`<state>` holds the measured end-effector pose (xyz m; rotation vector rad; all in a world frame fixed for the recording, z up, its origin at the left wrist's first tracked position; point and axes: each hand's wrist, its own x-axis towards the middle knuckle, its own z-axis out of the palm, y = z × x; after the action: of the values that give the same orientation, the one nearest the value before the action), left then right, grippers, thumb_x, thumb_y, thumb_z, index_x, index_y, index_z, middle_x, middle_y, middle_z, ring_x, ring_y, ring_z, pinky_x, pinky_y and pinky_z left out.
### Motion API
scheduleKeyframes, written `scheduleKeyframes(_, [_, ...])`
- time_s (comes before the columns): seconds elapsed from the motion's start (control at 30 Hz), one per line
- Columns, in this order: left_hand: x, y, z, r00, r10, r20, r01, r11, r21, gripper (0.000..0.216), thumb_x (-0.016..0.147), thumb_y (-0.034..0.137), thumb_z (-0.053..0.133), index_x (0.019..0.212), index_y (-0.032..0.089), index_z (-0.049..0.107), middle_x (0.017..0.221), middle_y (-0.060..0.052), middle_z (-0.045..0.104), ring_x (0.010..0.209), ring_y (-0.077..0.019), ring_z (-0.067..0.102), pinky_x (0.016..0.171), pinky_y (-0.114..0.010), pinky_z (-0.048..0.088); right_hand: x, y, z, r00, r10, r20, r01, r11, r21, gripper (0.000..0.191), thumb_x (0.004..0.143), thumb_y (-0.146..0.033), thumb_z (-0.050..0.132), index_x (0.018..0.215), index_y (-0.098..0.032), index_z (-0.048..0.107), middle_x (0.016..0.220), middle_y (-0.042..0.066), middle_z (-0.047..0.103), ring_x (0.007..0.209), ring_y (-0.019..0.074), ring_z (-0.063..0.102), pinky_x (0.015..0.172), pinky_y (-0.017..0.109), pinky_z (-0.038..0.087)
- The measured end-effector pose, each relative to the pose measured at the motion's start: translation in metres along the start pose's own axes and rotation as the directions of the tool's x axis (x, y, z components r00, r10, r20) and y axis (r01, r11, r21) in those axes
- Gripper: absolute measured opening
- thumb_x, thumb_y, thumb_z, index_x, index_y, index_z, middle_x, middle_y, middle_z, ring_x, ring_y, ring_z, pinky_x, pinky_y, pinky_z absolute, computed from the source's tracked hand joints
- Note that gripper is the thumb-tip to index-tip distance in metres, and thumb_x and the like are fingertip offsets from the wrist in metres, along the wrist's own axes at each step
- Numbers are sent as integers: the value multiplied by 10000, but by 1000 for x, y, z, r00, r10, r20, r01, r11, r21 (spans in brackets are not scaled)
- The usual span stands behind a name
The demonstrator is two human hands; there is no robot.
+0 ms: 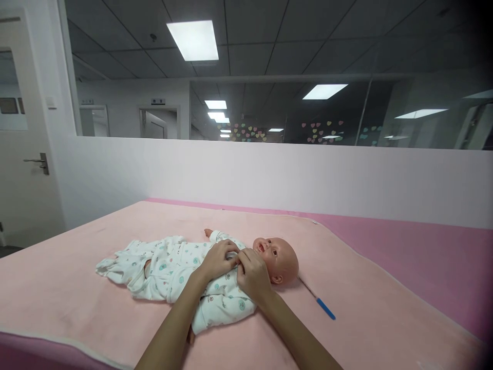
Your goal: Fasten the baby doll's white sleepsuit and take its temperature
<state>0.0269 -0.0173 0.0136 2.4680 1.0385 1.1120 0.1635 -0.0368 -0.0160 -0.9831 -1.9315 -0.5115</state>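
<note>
A baby doll [279, 257] lies on its back on a light pink blanket [96, 288], head to the right, dressed in a white patterned romper [173, 264]. Both my hands rest on its upper chest by the neck. My left hand [219, 258] pinches the romper's collar fabric with curled fingers. My right hand [253, 275] is closed on the same collar edge just under the doll's chin. What lies between the fingertips is hidden.
A blue-tipped thin stick, like a thermometer or pen [319, 300], lies on the blanket right of the doll's head. The blanket covers a darker pink mattress [423, 246]. A white wall with a window runs behind; a door [26, 154] stands at the left.
</note>
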Motion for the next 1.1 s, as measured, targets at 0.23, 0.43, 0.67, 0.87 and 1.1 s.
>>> scheduleKeyframes(0.23, [-1, -1, 0, 999, -32, -8, 31, 999, -24, 172, 753, 260, 486, 814, 187, 629, 832, -19, 630, 821, -178, 529, 762, -284, 398, 1, 0, 2, 998, -19, -67, 19, 1000, -3, 223, 608, 13, 337, 630, -173, 456, 643, 21, 439, 613, 136, 360, 555, 262, 269])
scheduleKeyframes(0.43, [-1, -4, 1, 996, -91, -5, 90, 987, -135, 224, 767, 311, 490, 865, 180, 643, 841, -30, 645, 816, -180, 556, 716, -268, 420, 0, -2, 3, 998, 43, -41, -40, 997, 71, 224, 663, 9, 350, 697, -169, 484, 693, 25, 481, 671, 138, 429, 605, 252, 347])
scheduleKeyframes(0.67, [0, -5, -1, 993, -102, 67, 119, 935, -333, 274, 784, 292, 475, 942, 169, 663, 868, -42, 675, 823, -181, 595, 724, -260, 437, -1, -3, 6, 993, 117, -10, -117, 992, 50, 233, 727, -6, 340, 749, -165, 510, 735, 39, 509, 703, 151, 462, 653, 273, 396])
scheduleKeyframes(0.87, [0, -4, -1, 993, -88, 77, 110, 930, -351, 292, 789, 295, 465, 932, 163, 683, 847, -36, 688, 827, -197, 592, 712, -263, 438, -1, -3, 7, 988, 154, 11, -154, 987, 45, 237, 754, -23, 343, 765, -174, 526, 740, 36, 534, 705, 153, 487, 649, 273, 414])
scheduleKeyframes(1.1, [-2, -1, -5, 995, -62, 84, 88, 926, -367, 277, 774, 259, 468, 892, 146, 692, 802, -31, 683, 778, -190, 581, 711, -261, 426, -1, -4, 6, 980, 197, -18, -196, 978, 71, 248, 777, -39, 328, 794, -173, 535, 734, 36, 539, 692, 154, 495, 643, 276, 421])
